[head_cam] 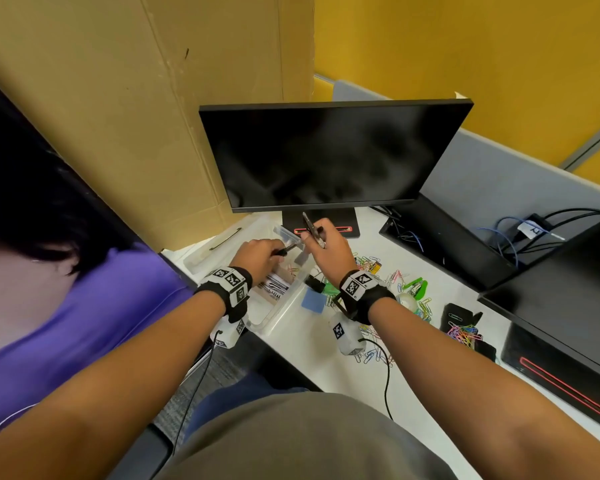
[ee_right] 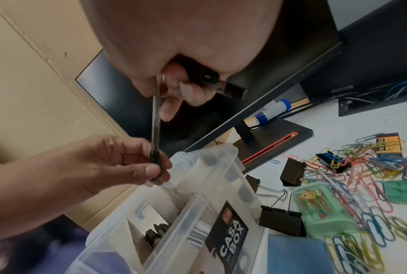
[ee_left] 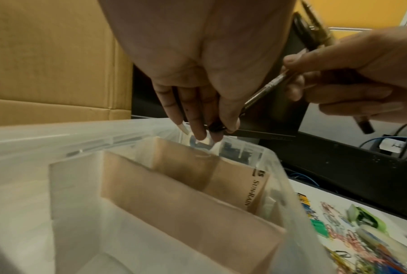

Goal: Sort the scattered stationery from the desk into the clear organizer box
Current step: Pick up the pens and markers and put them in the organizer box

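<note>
Above the box (ee_right: 223, 187) at the desk's left, the left hand (head_cam: 257, 252) pinches one end of a pen (ee_right: 156, 129); the right hand (head_cam: 326, 249) pinches the other, clutching more pens. Next, likely: the right lets go and the left lowers it into a compartment.

Both forearms reach forward, each wrist banded. The left hand (head_cam: 257, 252) pinches with curled fingers (ee_right: 151, 169). The right hand (head_cam: 326, 244), just beside it, is clenched.
</note>
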`<control>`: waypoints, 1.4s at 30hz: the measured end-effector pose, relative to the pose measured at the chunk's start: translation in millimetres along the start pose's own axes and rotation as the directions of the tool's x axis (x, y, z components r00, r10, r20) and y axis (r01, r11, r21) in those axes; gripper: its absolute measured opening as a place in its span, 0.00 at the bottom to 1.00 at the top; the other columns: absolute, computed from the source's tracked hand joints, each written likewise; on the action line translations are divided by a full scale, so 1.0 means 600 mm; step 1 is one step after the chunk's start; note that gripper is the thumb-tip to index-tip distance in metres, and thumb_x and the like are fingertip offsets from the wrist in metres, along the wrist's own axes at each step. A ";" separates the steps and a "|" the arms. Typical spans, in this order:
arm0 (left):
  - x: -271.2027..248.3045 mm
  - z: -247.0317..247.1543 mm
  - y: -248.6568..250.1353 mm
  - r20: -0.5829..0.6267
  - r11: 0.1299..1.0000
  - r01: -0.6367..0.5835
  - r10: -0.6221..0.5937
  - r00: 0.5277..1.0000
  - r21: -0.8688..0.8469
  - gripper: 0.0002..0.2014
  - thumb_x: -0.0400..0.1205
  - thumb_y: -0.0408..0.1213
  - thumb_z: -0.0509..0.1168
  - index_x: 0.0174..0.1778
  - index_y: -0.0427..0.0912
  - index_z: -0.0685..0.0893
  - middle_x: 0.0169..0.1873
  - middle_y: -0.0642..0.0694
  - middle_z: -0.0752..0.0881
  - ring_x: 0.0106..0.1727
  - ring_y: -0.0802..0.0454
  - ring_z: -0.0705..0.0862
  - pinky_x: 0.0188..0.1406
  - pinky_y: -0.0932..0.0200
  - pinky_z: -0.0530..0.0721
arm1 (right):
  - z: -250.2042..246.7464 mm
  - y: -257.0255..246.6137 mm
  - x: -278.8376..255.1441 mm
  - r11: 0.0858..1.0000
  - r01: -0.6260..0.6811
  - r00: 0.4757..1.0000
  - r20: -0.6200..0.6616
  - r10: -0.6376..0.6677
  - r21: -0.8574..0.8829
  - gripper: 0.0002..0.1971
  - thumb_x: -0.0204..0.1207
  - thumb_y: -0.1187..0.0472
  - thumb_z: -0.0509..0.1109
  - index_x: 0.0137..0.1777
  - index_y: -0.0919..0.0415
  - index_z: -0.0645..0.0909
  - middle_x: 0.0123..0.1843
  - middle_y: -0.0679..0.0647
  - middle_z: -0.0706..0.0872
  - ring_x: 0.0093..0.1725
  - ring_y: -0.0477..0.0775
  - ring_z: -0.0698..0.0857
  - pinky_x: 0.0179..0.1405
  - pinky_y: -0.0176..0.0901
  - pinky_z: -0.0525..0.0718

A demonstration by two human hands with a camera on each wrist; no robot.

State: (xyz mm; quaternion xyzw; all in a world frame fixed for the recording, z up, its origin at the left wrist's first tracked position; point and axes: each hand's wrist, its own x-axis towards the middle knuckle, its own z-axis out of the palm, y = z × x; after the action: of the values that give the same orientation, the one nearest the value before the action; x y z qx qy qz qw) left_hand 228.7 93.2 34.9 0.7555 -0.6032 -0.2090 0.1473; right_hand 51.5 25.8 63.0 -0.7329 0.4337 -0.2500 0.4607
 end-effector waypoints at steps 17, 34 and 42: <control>-0.015 -0.008 -0.100 -0.131 0.956 0.274 -0.259 0.957 0.107 0.12 0.81 0.28 0.62 0.59 0.43 0.78 0.55 0.39 0.79 0.52 0.37 0.83 0.53 0.47 0.82 | 0.080 -0.004 0.018 0.795 0.211 0.972 0.208 -0.109 -0.568 0.08 0.83 0.54 0.66 0.56 0.56 0.77 0.46 0.52 0.87 0.41 0.55 0.83 0.41 0.41 0.75; -0.010 -0.003 -0.108 -0.136 0.961 0.275 -0.269 0.953 0.028 0.10 0.81 0.27 0.60 0.53 0.43 0.80 0.55 0.39 0.80 0.54 0.38 0.82 0.54 0.47 0.83 | 0.102 0.023 0.028 0.951 -0.068 0.897 0.399 0.191 -0.302 0.10 0.85 0.48 0.63 0.56 0.54 0.72 0.42 0.55 0.87 0.38 0.51 0.85 0.35 0.42 0.81; -0.017 -0.018 -0.084 -0.098 0.944 0.049 -0.085 0.992 -0.326 0.11 0.86 0.37 0.61 0.59 0.50 0.87 0.48 0.50 0.87 0.48 0.53 0.84 0.46 0.65 0.80 | 0.080 0.022 0.032 0.917 -0.399 0.722 0.613 0.322 -0.013 0.11 0.87 0.55 0.60 0.56 0.60 0.80 0.32 0.55 0.84 0.20 0.45 0.66 0.17 0.32 0.59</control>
State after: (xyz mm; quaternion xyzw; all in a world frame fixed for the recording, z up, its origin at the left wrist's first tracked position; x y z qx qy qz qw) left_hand 275.0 114.2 21.7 0.7518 -0.5255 -0.2677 0.2950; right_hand 92.5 28.7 28.9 -0.6462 0.3826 0.0655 0.6571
